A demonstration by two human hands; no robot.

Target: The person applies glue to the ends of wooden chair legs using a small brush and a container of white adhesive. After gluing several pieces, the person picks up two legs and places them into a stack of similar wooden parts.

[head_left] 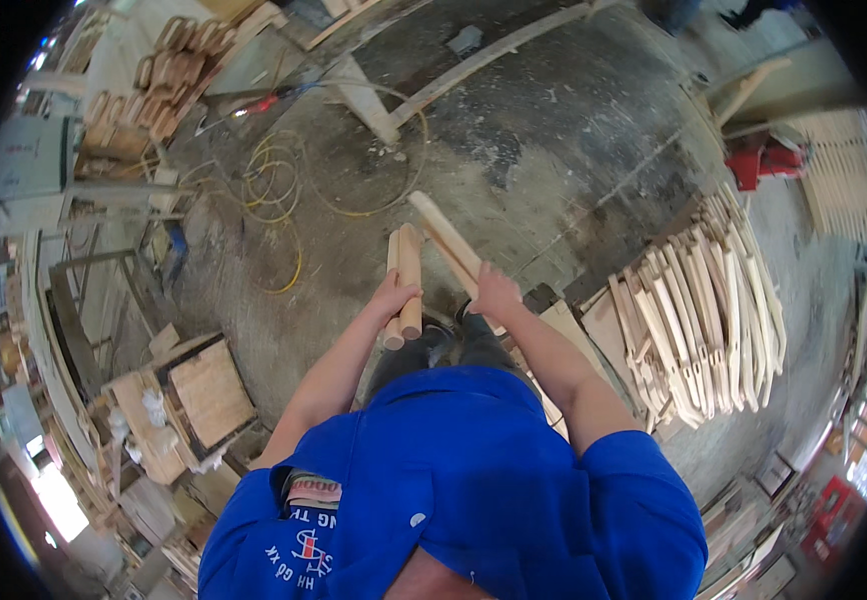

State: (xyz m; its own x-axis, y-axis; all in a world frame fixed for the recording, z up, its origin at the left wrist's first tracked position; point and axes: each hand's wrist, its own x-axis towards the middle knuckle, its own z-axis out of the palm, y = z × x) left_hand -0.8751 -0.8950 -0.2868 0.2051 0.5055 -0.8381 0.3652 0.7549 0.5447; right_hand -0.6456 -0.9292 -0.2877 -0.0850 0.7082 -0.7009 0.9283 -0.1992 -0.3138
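Wood pcs [406, 280] in L hand [394, 298]

floor: grey concrete [554, 130], dusty, stained | cable: yellow coils [274, 185] on floor | right: stacked pale wooden frame parts [714, 310] | upper left: pile of curved wooden pieces [154, 85] | lower left: workbench with plywood board [209, 390] | light: daylight, bright at lower-left edge
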